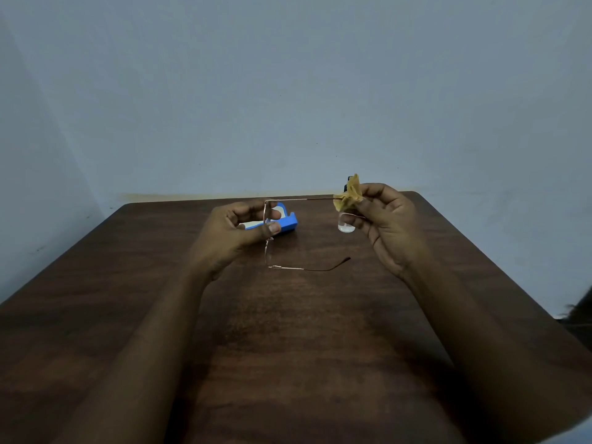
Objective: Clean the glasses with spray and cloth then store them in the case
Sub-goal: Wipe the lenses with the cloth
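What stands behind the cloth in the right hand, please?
A small clear spray bottle: its base and dark cap show, while the cloth and right hand cover its middle.

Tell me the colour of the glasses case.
Blue, with a pale lining; the head view shows the case behind the left hand.

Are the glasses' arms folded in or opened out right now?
Opened out. Both arms of the glasses extend straight from the front, which the left hand holds; the right hand pinches the cloth around one arm's end.
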### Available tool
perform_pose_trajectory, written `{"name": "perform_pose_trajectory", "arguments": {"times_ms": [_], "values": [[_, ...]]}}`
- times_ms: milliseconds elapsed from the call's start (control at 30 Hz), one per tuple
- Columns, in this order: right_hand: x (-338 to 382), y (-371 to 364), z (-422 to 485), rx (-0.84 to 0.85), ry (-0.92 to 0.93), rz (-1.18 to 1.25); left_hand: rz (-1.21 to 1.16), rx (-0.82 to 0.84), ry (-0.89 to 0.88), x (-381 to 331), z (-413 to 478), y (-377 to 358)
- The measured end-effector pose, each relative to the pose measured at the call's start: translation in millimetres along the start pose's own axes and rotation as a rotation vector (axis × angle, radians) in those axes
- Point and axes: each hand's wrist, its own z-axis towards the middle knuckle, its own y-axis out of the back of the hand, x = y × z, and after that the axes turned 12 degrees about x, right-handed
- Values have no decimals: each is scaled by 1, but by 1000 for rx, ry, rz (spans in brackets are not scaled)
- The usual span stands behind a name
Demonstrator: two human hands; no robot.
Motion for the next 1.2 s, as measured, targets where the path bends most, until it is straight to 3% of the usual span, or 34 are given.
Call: {"name": "perform_pose_trajectory", "arguments": {"times_ms": [167, 300, 400, 533, 667, 800, 1000, 1200], "values": [[3, 2, -3, 2, 78, -315, 40, 12, 17, 4, 0, -1], [11, 1, -5, 72, 130, -398, 44, 23, 30, 5, -1, 1], [11, 0, -4, 72, 97, -328, 21, 33, 27, 4, -1, 1], [10, 0, -2, 33, 8, -54, -14, 20, 8, 3, 0, 3], [7, 5, 2, -190, -3, 4, 19, -17, -1, 2, 0, 8], [6, 7, -1, -478, 222, -500, 36, -43, -4, 0, 0, 3], [-4, -19, -15, -186, 725, -1174, 102, -63, -31, 0, 1, -16], [-25, -34, -12, 151, 810, -1432, 87, -22, -53, 2, 4, -21]]}}
